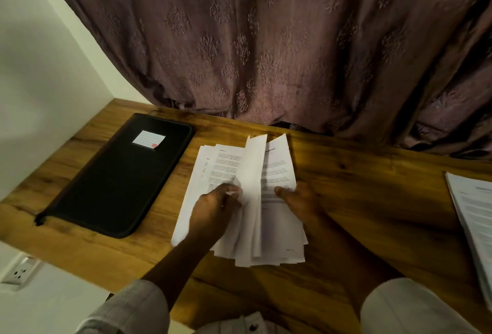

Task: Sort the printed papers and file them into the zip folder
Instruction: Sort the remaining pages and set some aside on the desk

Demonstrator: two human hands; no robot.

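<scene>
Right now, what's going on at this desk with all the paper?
A person is leafing through a stack of printed papers on the wooden desk. The left hand lifts a few sheets at the middle, while the right hand holds the right side. A black zip folder lies shut to the left, nothing filed yet. Another pile of printed pages sits at the desk's right edge.

Both hands reach forward, left hand (213, 208) fingers curled, right hand (298, 200) thumb pressing.

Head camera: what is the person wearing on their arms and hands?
Both hands, left and right, are bare, with no gloves, rings or watch visible. The forearms are bare too. Pale, faintly striped shirt sleeves are pushed up towards the elbows. A dark button shows on the shirt front.
</scene>
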